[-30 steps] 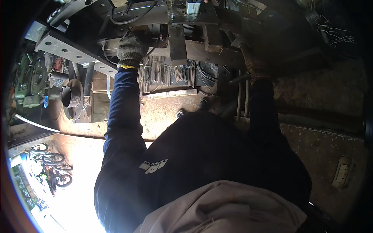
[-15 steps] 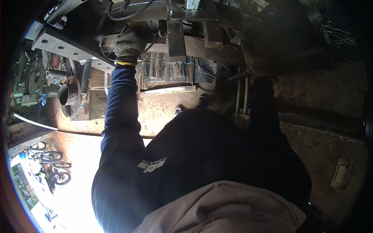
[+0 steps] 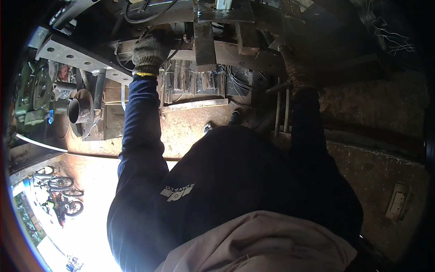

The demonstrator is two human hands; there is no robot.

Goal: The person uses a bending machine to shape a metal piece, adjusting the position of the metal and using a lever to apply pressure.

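My left hand [image 3: 150,51], in a grey knit work glove with a yellow cuff edge, is at a dark metal machine frame at the top left. Its fingers curl away from view, closed around something dark that I cannot make out. In deep shadow, my right hand [image 3: 297,68] wears a brownish glove and reaches up beside the frame's right part; its fingers are mostly lost in the dark. Between my hands, a curved steel beam [image 3: 224,52] runs across, with two flat metal bars [image 3: 205,45] hanging down over it.
Bundled thin rods [image 3: 183,77] lie below the beam. To the left stand a perforated steel bar [image 3: 68,56], a flanged pipe [image 3: 79,111] and a green machine [image 3: 34,97]. Two upright rods [image 3: 282,111] are near my right forearm. Bicycles [image 3: 60,182] stand outside at lower left.
My hands stay practically where they were. At the lower left, a distant vehicle outside has shifted slightly down and right.
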